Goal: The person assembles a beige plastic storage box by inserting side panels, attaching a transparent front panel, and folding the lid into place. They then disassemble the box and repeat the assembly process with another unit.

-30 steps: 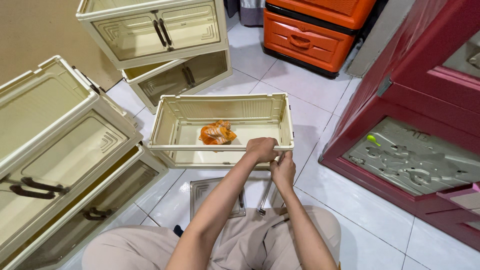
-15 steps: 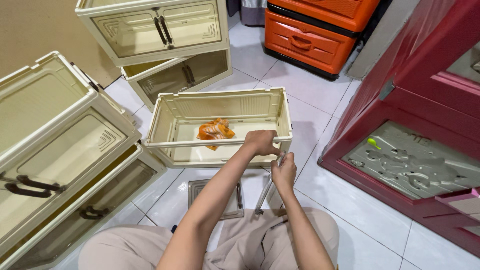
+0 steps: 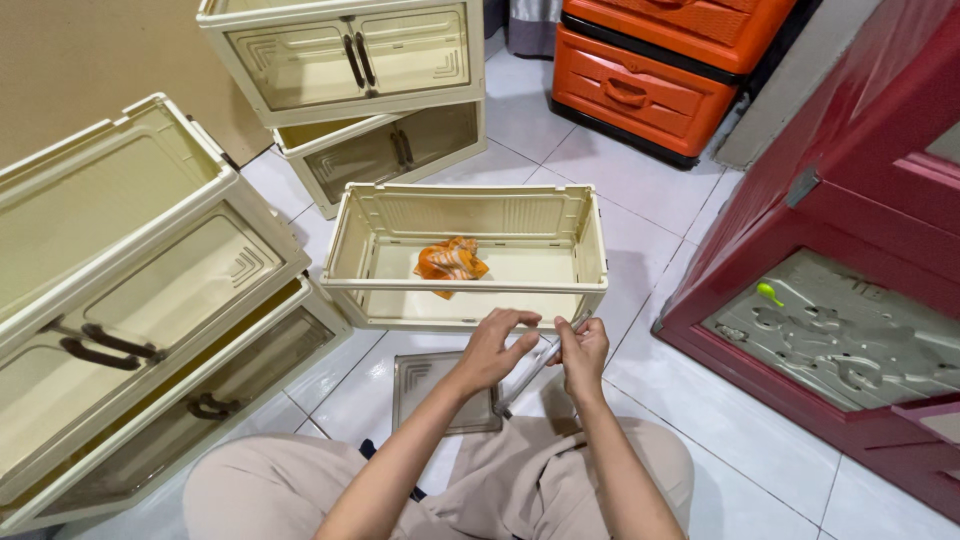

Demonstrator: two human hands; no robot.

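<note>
hands at the front edge of a cream crate

on the white tiled floor (image 3: 640,190), a cream plastic crate (image 3: 465,255) sits open-topped just ahead of the person's knees, with an orange cloth (image 3: 450,262) lying crumpled inside on its bottom. below its near wall, the left hand (image 3: 493,348) curls its fingers (image 3: 515,318) around a thin clear panel strip (image 3: 535,362), thumb and fingertips pinched on its upper end. the right hand (image 3: 582,350) grips the same strip just beside it, fingers (image 3: 572,335) clenched close, the two hands almost touching. a clear flat panel (image 3: 440,390) lies on the floor under the forearms, partly covered by them. how the strip meets the crate is hard to make out; its lower end is hidden behind the hands. stacked cream cabinets (image 3: 150,300) at the left and a dark red cabinet (image 3: 850,280) at the right are cut off by the frame.
</note>
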